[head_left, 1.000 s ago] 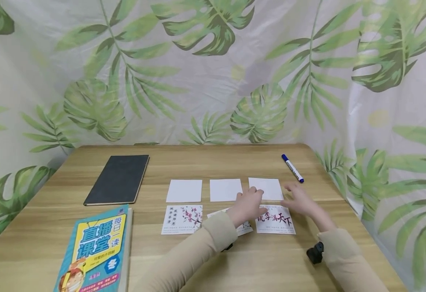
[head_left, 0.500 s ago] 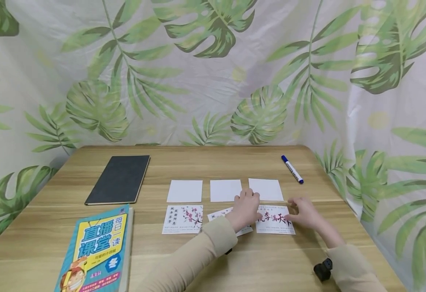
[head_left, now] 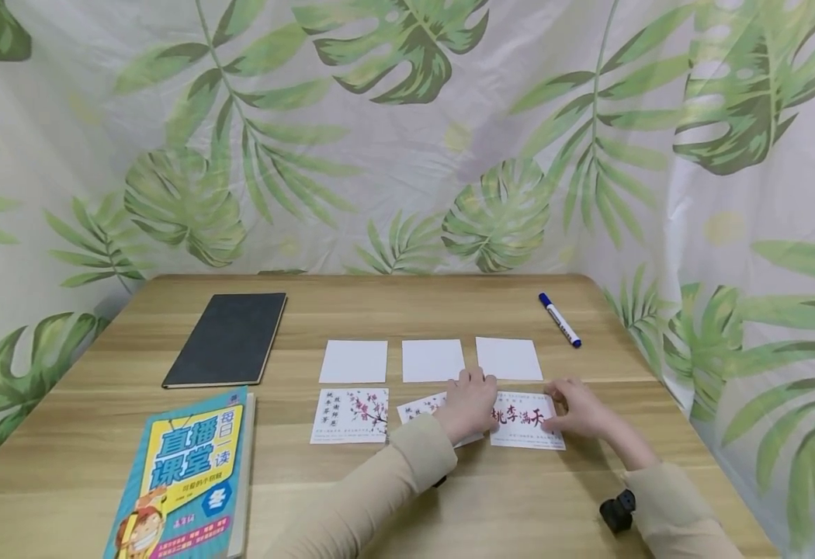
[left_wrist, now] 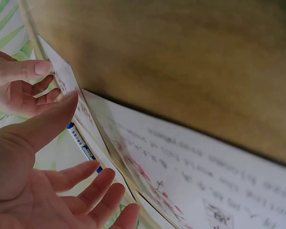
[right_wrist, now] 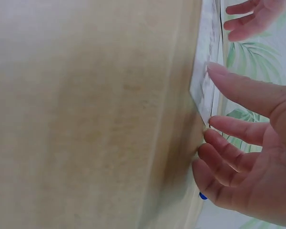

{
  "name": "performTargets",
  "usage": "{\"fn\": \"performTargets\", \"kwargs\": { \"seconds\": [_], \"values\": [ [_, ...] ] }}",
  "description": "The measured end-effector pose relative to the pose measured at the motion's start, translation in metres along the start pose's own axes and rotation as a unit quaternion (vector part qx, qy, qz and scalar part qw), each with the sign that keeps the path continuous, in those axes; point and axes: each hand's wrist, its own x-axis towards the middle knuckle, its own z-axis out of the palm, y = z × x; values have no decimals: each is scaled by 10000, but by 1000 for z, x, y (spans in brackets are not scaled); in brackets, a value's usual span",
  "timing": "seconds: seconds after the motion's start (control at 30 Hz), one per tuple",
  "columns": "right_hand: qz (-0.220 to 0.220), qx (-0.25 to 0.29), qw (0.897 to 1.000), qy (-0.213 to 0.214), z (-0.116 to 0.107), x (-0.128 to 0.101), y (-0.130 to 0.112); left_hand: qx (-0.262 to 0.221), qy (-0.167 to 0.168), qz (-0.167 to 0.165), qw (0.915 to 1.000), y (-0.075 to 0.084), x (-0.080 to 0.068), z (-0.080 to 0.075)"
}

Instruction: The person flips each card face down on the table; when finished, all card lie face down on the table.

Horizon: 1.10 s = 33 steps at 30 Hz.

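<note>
Red-lettered calligraphy card [head_left: 525,420] is touched at both side edges by two hands.

Its left edge is met by the left hand [head_left: 470,404], fingers relaxed and apart, while its right edge is pinched lightly between thumb and fingers of the right hand [head_left: 578,410]. The card lies flat on the wooden table [head_left: 379,310], rightmost in the near row, beside a half-covered card [head_left: 421,407] and a blossom card [head_left: 349,416]. Three blank cards [head_left: 432,361] are set behind; a blue marker [head_left: 560,321] lies further back.

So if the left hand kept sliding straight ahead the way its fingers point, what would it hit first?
Probably the right-hand blank white card just beyond the left hand, though depth is hard to judge.
</note>
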Motion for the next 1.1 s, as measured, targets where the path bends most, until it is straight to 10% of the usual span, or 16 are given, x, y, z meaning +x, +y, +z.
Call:
{"fn": "performTargets", "kwargs": {
  "seconds": [1.1],
  "values": [
    [41, 65, 9955, -944, -15, 10, -9, -324, -746, 10, 9967, 6, 1, -12]
  ]
}}
